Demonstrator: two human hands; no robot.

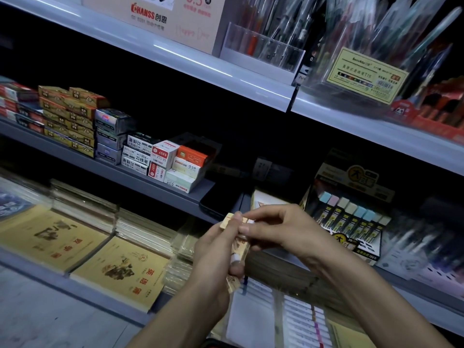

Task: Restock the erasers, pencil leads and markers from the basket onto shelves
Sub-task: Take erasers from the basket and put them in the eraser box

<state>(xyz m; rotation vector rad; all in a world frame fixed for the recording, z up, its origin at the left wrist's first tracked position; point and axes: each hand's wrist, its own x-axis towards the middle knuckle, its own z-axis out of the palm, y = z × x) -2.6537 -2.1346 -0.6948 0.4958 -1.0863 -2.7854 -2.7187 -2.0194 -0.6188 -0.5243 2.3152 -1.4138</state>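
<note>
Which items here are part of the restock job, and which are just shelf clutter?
Job:
- small tan pack, held by left hand and right hand
- pencil lead display box on the shelf

Just there:
- exercise books
- stacked refill boxes
- pen holders
- dark phone

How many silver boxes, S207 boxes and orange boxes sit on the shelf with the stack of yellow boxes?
Silver boxes: 3
S207 boxes: 2
Orange box: 1
Total: 6
</note>
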